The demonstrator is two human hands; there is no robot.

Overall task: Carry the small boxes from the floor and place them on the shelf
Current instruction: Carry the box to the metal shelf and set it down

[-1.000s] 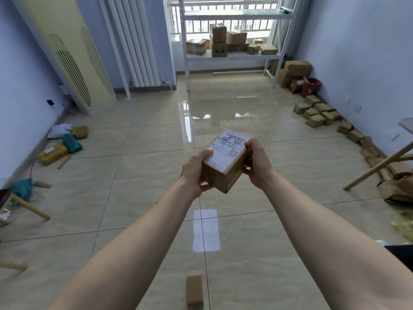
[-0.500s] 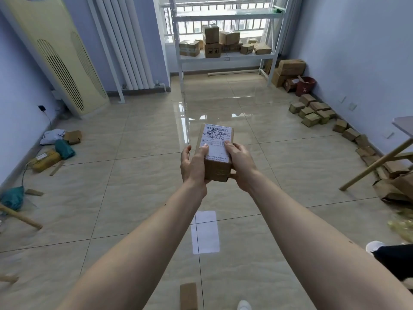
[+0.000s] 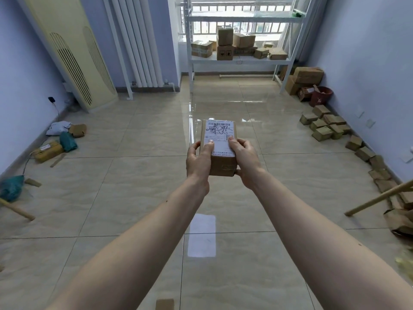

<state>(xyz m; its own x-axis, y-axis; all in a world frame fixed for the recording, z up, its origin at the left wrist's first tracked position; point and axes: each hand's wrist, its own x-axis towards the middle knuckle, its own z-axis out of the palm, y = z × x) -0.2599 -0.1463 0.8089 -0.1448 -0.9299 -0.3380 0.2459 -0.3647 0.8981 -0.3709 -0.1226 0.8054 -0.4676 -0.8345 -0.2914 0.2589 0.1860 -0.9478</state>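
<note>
Box [image 3: 218,147] is being carried, left hand [image 3: 199,161] and right hand [image 3: 244,161] gripping its sides; next move is likely walking on to the far shelf [image 3: 240,60].

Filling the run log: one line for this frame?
phase: carry | held: labelled box | left hand and right hand gripping its sides | target: shelf, far end | placed: no

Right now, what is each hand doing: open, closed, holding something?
Left hand: closed on the left side of the small labelled box.
Right hand: closed on the same box's right side.
</note>
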